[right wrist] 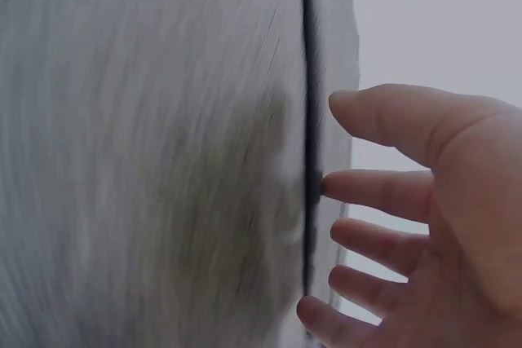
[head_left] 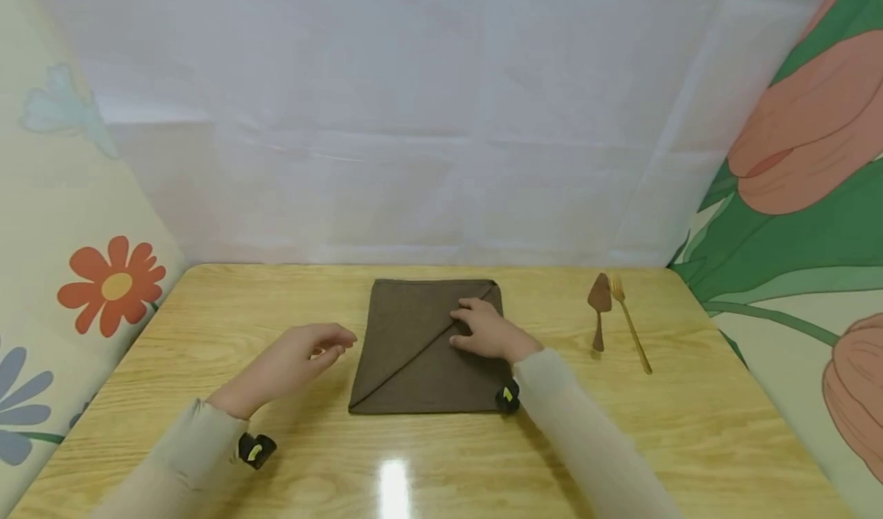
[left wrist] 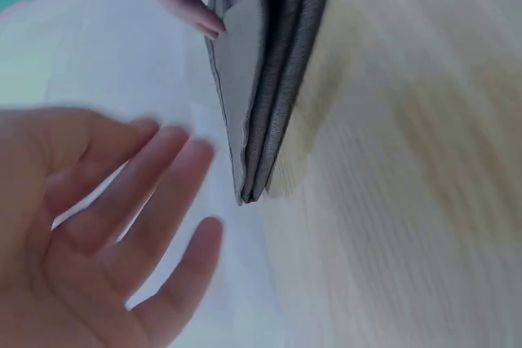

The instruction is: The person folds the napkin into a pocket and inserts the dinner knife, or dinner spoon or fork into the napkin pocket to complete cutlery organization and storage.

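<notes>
A dark brown cloth napkin [head_left: 407, 327], folded into a square with a diagonal fold line across its top, lies mid-table. Its stacked layers show edge-on in the left wrist view, where the folded cloth [left wrist: 245, 95] stands beside the fingers. My right hand [head_left: 486, 331] is over the napkin's right half, fingers spread and fingertips at the diagonal edge. In the right wrist view the right hand [right wrist: 416, 209] shows loosely extended fingers with nothing gripped. Left of the napkin, my left hand [head_left: 297, 362] hovers with relaxed, slightly bent fingers and holds nothing.
To the right on the wooden table [head_left: 428, 458] lie a small cake server [head_left: 599, 300] and a gold fork [head_left: 631, 323], side by side. A white sheet [head_left: 414, 120] hangs behind the table. Flower-painted panels [head_left: 113, 285] flank both sides.
</notes>
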The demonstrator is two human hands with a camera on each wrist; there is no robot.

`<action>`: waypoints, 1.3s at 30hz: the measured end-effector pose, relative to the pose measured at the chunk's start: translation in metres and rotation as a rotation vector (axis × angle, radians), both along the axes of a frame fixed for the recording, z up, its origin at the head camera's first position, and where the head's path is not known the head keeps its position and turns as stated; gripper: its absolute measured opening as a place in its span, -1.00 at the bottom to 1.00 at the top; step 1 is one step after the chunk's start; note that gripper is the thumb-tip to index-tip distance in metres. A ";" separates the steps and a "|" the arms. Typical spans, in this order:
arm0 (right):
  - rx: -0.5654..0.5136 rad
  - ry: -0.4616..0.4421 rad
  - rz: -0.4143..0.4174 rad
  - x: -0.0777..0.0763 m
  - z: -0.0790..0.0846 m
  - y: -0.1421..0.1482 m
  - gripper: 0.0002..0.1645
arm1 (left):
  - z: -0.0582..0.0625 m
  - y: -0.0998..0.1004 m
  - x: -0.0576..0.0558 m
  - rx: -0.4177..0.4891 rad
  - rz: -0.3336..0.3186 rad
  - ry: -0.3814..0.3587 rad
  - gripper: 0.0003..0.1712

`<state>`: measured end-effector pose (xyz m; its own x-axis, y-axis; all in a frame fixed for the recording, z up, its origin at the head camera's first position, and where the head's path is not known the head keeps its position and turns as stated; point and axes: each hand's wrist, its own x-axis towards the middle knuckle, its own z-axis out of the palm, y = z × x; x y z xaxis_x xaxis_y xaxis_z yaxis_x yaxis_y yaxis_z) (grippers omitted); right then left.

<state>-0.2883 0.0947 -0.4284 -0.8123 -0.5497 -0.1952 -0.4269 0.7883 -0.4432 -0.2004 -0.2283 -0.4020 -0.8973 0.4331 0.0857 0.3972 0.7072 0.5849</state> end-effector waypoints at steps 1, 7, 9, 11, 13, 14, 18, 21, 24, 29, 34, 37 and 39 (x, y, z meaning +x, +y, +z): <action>-0.009 -0.001 0.008 0.004 0.001 -0.002 -0.33 | 0.000 0.000 -0.004 0.031 0.032 0.012 -0.69; -0.040 0.054 0.059 0.024 0.006 -0.018 -0.35 | 0.000 0.006 -0.028 0.178 0.185 -0.036 -0.59; -0.043 0.083 0.073 0.032 0.007 -0.024 -0.38 | -0.002 0.009 -0.035 0.195 0.212 -0.076 -0.54; -0.041 0.109 0.086 0.041 0.009 -0.031 -0.41 | -0.005 0.012 -0.043 0.205 0.232 -0.110 -0.51; -0.044 0.134 0.101 0.051 0.011 -0.040 -0.44 | -0.008 0.015 -0.049 0.242 0.241 -0.147 -0.47; -0.047 0.143 0.111 0.056 0.012 -0.044 -0.45 | -0.010 0.015 -0.052 0.272 0.243 -0.173 -0.46; -0.075 0.156 0.151 0.076 0.014 -0.062 -0.49 | -0.018 0.017 -0.057 0.382 0.234 -0.298 -0.39; -0.103 0.145 0.172 0.087 0.013 -0.074 -0.50 | -0.021 0.017 -0.060 0.435 0.224 -0.381 -0.34; -0.110 0.141 0.176 0.094 0.011 -0.083 -0.51 | -0.022 0.019 -0.063 0.476 0.221 -0.440 -0.30; -0.097 0.175 0.155 0.102 0.004 -0.097 -0.52 | -0.020 0.020 -0.067 0.542 0.233 -0.536 -0.23; -0.029 0.248 0.146 0.104 0.002 -0.105 -0.52 | -0.021 0.025 -0.076 0.701 0.229 -0.636 -0.26; 0.028 0.304 0.175 0.105 0.003 -0.109 -0.62 | -0.023 0.027 -0.083 0.797 0.220 -0.690 -0.30; 0.055 0.339 0.195 0.105 0.003 -0.111 -0.71 | -0.024 0.028 -0.086 0.837 0.219 -0.715 -0.31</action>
<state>-0.1834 -0.0158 -0.4252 -0.7173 -0.6960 0.0328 -0.6856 0.6968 -0.2108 -0.2863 -0.2003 -0.4255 -0.9064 0.3074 -0.2898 -0.3052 -0.0019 0.9523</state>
